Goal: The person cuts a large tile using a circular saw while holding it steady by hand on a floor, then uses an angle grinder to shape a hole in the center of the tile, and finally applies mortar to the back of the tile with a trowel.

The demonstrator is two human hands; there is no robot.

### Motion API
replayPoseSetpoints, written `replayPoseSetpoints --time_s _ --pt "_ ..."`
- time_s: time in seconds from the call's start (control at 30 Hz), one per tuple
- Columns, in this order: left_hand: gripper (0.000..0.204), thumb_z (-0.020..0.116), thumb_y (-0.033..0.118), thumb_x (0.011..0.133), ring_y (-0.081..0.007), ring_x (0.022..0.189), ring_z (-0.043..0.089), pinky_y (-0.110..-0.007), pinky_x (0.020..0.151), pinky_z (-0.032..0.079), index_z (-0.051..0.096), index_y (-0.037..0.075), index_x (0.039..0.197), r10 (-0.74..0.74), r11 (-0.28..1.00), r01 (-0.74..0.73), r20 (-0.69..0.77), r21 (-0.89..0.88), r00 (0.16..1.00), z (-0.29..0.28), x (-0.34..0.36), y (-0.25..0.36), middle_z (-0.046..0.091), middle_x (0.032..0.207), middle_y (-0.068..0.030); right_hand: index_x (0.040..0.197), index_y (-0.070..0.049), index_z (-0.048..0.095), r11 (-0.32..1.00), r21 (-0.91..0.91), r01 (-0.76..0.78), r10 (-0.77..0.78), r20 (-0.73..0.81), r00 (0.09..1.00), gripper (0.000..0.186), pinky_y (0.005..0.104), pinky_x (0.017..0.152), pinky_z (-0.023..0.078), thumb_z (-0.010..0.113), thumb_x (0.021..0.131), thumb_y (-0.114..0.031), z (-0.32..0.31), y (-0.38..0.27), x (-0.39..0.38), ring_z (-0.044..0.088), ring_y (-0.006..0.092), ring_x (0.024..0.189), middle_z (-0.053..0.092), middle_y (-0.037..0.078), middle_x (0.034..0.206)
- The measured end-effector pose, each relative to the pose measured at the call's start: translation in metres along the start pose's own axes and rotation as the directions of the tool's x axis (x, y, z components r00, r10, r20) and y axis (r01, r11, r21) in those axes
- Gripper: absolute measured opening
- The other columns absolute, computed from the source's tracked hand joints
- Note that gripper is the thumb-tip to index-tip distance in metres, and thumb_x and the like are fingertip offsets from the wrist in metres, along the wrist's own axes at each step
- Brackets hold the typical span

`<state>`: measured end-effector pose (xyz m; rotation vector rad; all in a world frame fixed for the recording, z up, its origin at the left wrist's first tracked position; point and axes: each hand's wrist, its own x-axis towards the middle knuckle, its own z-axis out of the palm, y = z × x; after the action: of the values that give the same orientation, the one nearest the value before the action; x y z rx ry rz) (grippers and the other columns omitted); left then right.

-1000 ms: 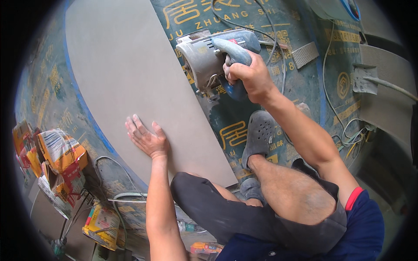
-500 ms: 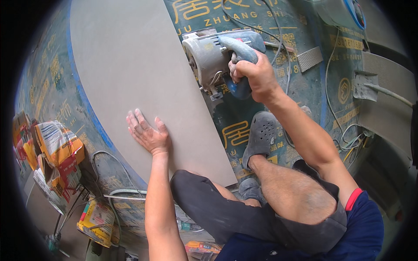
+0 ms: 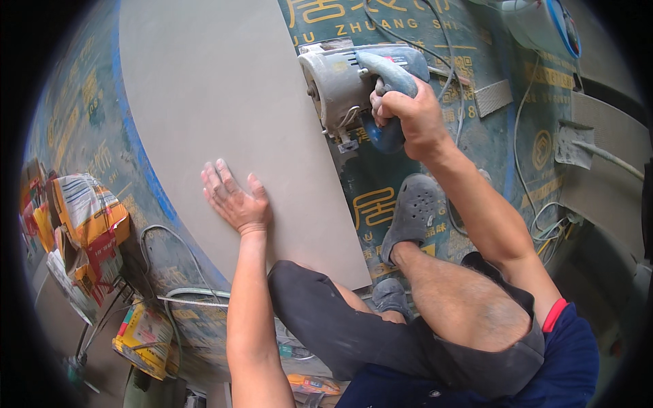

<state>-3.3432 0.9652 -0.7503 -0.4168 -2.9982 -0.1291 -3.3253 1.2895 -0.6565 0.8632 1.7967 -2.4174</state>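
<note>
My left hand [image 3: 237, 202] rests palm down, fingers spread, on a long light-grey tile [image 3: 197, 75]. My right hand [image 3: 415, 119] grips the looped handle of a dusty grey-and-blue handheld power saw [image 3: 330, 85] at the tile's right edge, near the top of the picture. The underside of the saw and its blade cannot be made out clearly. My bent knees and a grey perforated clog [image 3: 415, 211] are beside the tile, below the saw.
A green printed protective sheet [image 3: 95, 149] covers the floor. Torn yellow-and-red bags [image 3: 88, 211] lie at left. At right are cables [image 3: 520, 122], a small ribbed offcut [image 3: 493, 96], a dusty flat-bladed tool [image 3: 575, 146], grey tiles [image 3: 605, 183] and a clear bucket [image 3: 537, 24].
The view has shifted slightly, carrying tile, saw and surroundings with it. My left hand stays spread on the tile, and my right hand keeps its grip on the saw.
</note>
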Motion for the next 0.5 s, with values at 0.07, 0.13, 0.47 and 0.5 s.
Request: replayPoseSetpoints --time_s 0.07,0.13,0.47,0.5 --pt "0.07 0.054 0.036 0.088 -0.0316 0.144 0.027 -0.048 0.117 0.02 0.036 0.005 0.147 -0.001 1.0 0.001 -0.001 0.001 1.0 0.0 0.0 0.0 0.034 0.153 -0.0154 0.074 -0.003 0.058 1.0 0.001 -0.005 0.005 -0.019 1.0 0.008 0.0252 0.056 0.04 0.057 0.077 -0.009 0.002 -0.002 0.0 0.048 0.0098 0.059 0.054 0.001 0.064" --pt "0.07 0.054 0.036 0.088 -0.0318 0.144 0.027 -0.048 0.117 0.02 0.036 0.005 0.147 -0.004 1.0 0.004 0.005 -0.008 1.0 -0.001 -0.001 0.001 0.034 0.153 -0.0155 0.074 -0.003 0.058 1.0 -0.008 -0.003 0.002 -0.013 1.0 0.008 0.0253 0.057 0.04 0.057 0.077 -0.01 0.002 -0.001 0.001 0.048 0.0098 0.059 0.054 0.001 0.064" --pt "0.07 0.054 0.038 0.088 -0.0325 0.145 0.026 -0.049 0.117 0.019 0.036 0.006 0.147 -0.002 1.0 0.002 -0.005 -0.021 1.0 0.002 0.0 -0.001 0.033 0.153 -0.0163 0.074 -0.002 0.06 1.0 -0.001 0.019 -0.019 -0.004 1.0 0.009 0.0255 0.059 0.041 0.056 0.076 -0.01 0.004 -0.007 0.01 0.049 0.0106 0.059 0.055 0.002 0.065" --pt "0.07 0.054 0.038 0.088 -0.0325 0.145 0.026 -0.049 0.117 0.019 0.036 0.005 0.147 -0.003 1.0 0.003 -0.002 -0.023 1.0 0.001 0.0 -0.001 0.033 0.154 -0.0164 0.074 -0.002 0.06 1.0 -0.001 0.019 -0.019 -0.003 1.0 0.009 0.0255 0.059 0.041 0.056 0.076 -0.01 0.004 -0.007 0.011 0.049 0.0106 0.059 0.055 0.002 0.065"
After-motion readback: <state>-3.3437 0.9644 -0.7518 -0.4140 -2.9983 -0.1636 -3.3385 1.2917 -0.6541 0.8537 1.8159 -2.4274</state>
